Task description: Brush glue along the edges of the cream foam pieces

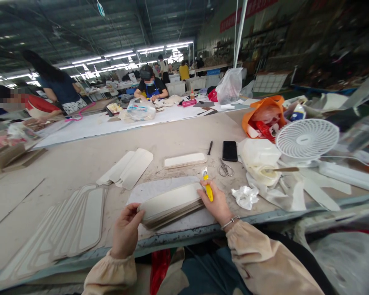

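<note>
A stack of long, pale panels with rounded corners [172,203] lies before me on a white sheet [162,184]. At its left end, my left hand [127,229] pinches the edge of the top panel between thumb and fingers. My right hand [215,205] grips a yellow-handled tool [208,188] with a whitish tip pointing up and away; its exact kind is unclear. The fingers of this hand also touch the stack's right end. Behind the stack lies a smaller pile of narrow panels with a beige border [185,160].
Fanned bordered panels [90,217] lie left, plain panels [137,168] behind them. To the right are scissors [225,169], a phone [230,151], crumpled white wrapping [245,197], a glue-like tub with a stick [269,175] and a white fan [307,138]. Co-workers sit across.
</note>
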`<state>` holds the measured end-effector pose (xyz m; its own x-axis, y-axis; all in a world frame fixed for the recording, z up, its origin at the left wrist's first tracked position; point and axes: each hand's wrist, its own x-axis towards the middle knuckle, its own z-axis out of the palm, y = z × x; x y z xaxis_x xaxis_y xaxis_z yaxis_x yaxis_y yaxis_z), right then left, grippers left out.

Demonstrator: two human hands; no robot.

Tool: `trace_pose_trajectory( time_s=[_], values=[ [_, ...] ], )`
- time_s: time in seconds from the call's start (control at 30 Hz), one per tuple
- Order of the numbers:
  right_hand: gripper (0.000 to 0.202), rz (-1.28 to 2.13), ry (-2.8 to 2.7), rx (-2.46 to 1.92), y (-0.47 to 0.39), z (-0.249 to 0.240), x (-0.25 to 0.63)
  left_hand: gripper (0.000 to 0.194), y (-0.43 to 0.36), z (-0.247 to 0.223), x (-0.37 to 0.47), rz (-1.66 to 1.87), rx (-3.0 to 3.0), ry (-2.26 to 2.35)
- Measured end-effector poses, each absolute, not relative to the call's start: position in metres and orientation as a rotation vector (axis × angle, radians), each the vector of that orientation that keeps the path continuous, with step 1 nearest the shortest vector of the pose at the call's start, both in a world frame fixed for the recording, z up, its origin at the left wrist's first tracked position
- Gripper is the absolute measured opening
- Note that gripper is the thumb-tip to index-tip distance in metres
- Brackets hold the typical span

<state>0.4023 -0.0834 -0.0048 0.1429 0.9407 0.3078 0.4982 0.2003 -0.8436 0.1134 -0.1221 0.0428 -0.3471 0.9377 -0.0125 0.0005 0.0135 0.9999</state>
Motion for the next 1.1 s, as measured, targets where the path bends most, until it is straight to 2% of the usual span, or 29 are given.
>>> trace_pose_trajectory(
  time_s=[0.13,0.37,0.67,0.83,1.1],
  values=[
    [0.027,0.666,-1.423,-1.393,-0.084,-0.002,0.405,0.031,-0.123,0.059,0.134,1.529,0.812,1.257],
    [0.030,0.844,-1.193,-1.137,-0.080,-0.003,0.406,0.025,-0.121,0.085,0.148,1.586,0.849,1.166],
    [0.048,1.093,-0.908,-0.878,-0.080,0.028,0.412,0.023,-0.103,0.093,0.142,1.688,0.565,1.044],
    [0.053,1.088,-0.920,-0.894,-0.077,0.028,0.414,0.022,-0.103,0.100,0.148,1.653,0.582,1.018],
    [0.047,1.059,-1.085,-0.906,-0.077,0.014,0.412,0.026,-0.096,0.115,0.160,1.571,0.768,1.053]
  ],
)
